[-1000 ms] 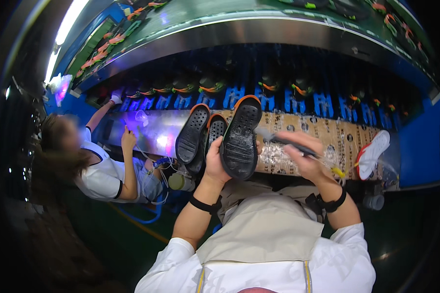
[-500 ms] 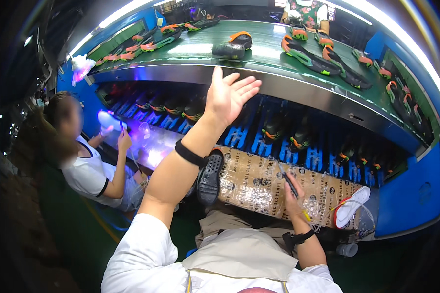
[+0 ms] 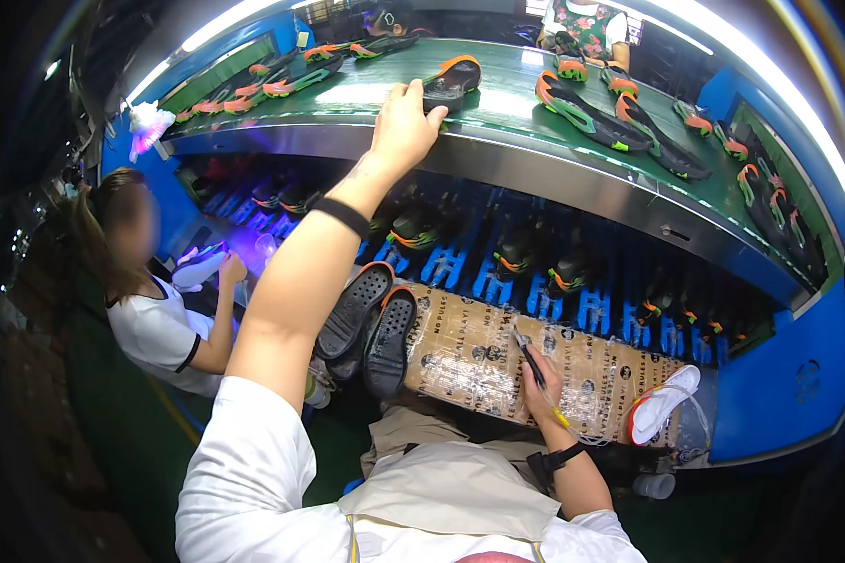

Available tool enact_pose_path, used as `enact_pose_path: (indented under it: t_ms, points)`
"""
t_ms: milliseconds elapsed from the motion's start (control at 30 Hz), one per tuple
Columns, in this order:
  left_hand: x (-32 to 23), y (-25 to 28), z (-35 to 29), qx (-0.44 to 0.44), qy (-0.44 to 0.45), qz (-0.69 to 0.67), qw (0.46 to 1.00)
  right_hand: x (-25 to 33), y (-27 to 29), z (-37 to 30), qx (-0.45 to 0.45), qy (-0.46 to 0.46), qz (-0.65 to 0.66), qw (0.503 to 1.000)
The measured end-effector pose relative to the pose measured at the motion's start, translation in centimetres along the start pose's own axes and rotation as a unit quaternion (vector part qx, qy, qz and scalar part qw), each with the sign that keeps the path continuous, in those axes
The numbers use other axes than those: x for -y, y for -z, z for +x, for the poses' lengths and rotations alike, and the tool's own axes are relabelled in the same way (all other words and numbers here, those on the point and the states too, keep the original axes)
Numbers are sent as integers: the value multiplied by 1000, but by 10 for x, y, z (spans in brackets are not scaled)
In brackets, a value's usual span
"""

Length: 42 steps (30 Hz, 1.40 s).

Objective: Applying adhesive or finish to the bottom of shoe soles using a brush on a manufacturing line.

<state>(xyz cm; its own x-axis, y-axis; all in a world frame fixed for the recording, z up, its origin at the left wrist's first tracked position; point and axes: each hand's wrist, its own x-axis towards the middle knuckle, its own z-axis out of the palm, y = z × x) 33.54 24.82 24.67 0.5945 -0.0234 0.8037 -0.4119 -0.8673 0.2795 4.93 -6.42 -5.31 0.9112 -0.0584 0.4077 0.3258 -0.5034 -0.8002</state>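
My left hand (image 3: 407, 124) reaches up over the front edge of the green conveyor belt (image 3: 507, 66). Its fingers and thumb close around the near end of a black shoe sole (image 3: 444, 94) with an orange rim; the fingers partly cover it. Low on the right, my right hand (image 3: 543, 387) grips a slim black pen-shaped tool (image 3: 532, 364) with a pale tip and a yellow part at its cord end. That tool is above a bench surface wrapped in printed brown tape (image 3: 474, 361). Two black perforated soles (image 3: 390, 342) lie beside the bench's left end.
More black, orange and green soles (image 3: 582, 117) lie along the belt. Below it, dark shoes sit among blue holders (image 3: 545, 291). A white shoe (image 3: 665, 403) rests at the bench's right end. A co-worker (image 3: 164, 319) at left handles a shoe; another person (image 3: 587, 28) stands beyond the belt.
My left hand has turned from open and palm-up to closing on the sole at the belt's edge. My right hand with the tool has shifted slightly left and down.
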Motion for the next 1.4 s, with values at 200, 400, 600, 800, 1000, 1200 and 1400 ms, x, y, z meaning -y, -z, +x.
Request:
enact_pose_path:
  t_ms: [200, 400, 600, 800, 1000, 1200, 1400]
  points:
    - [-1, -11, 9, 46, 31, -42, 998, -1, 0, -1, -5, -11, 8, 1000]
    - [-36, 24, -83, -30, -96, -74, 992, 7, 2, -1, 10, -20, -8, 1000]
    - [-76, 67, -259, 209, -3, -140, 968, 1, 0, -6, 14, -36, 9, 999]
    - [-80, 123, -381, 276, 121, -60, 952, 8, 2, 1, 5, -18, -4, 1000]
    - [-65, 149, -429, 236, 236, 78, 939, 4, -3, 6, 27, -11, 5, 1000]
    - [-60, 121, -434, 254, 255, 50, 932, -2, -6, -1, 21, -15, 12, 1000]
    - [-48, 110, -444, 235, 241, 52, 940, 3, -7, 3, 10, 8, 2, 1000]
